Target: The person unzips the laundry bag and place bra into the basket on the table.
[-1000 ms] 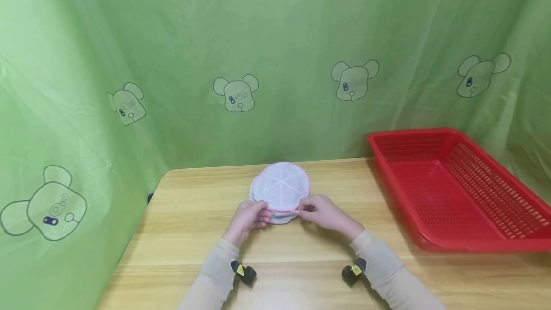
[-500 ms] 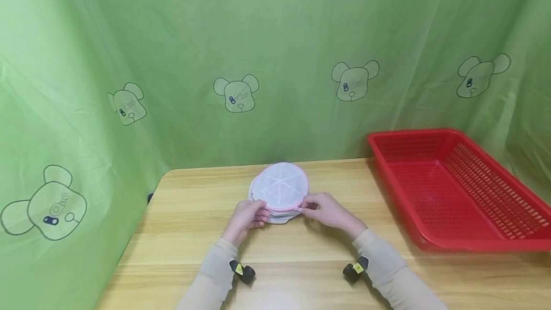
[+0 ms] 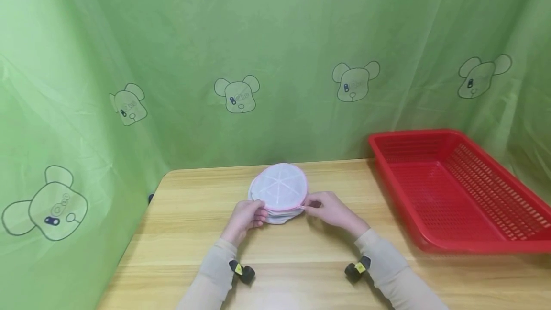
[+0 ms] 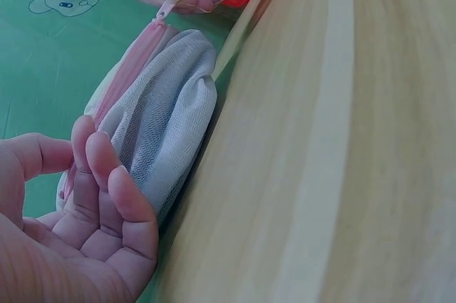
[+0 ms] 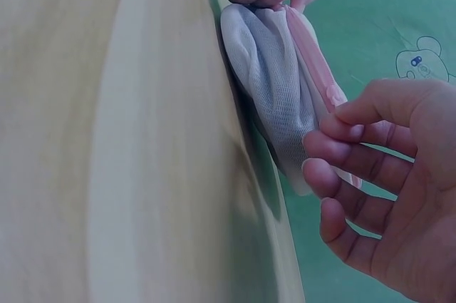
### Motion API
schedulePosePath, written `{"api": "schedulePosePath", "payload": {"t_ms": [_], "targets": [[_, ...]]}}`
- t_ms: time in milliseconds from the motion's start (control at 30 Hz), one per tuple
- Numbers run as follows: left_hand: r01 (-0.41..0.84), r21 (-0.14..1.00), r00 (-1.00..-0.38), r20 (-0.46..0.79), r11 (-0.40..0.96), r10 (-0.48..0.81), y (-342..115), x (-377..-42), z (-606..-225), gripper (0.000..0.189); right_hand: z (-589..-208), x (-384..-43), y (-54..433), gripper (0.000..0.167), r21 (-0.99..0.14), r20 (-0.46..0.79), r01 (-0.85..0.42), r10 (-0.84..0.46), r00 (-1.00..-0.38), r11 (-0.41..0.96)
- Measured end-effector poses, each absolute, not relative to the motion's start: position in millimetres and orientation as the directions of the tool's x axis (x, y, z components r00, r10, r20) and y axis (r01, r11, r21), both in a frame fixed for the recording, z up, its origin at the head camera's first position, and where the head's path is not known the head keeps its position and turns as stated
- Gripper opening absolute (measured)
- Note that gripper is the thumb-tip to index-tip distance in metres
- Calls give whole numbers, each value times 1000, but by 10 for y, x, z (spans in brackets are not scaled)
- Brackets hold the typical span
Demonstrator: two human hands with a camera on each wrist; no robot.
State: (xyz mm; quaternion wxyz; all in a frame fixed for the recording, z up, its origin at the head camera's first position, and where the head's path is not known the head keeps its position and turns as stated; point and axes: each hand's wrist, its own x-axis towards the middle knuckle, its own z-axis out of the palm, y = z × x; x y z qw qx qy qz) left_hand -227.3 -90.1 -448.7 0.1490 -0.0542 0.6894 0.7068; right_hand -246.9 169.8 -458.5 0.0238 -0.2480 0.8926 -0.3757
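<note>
Bridging left grip (image 3: 246,216), right grip (image 3: 330,210): pouch (image 3: 281,185)

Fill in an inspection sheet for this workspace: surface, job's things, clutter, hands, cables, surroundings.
Surface: wood-grain table, light reflected near the person.
Job's things: round whitish mesh bag with a pink zipper and zipper pull; how far it is closed, cannot tell.
Clutter: red basket on the right; small dark thing at the left edge, too little shows to identify.
Hands: left hand pinches the bag's near-left rim; right hand pinches the zipper pull.
Cables: nothing seen.
Surroundings: green curtain with printed bear heads.
</note>
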Motion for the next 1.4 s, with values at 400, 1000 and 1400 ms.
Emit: {"api": "schedulePosePath", "payload": {"t_ms": [400,1000,1400], "targets": [[-283,959,-951,-279,-14,131,-914,-2280,-4489,15,-4569,-2470,1697,9,-693,148,-422,-458,-877,585],[-283,959,-952,-280,-9,123,-922,-2272,-4472,16,-4572,-2482,1711,9,-681,151,-426,-455,-878,596],[-275,961,-954,-274,14,117,-905,-2249,-4441,23,-4585,-2448,1670,9,-684,156,-454,-493,-856,572]]}}
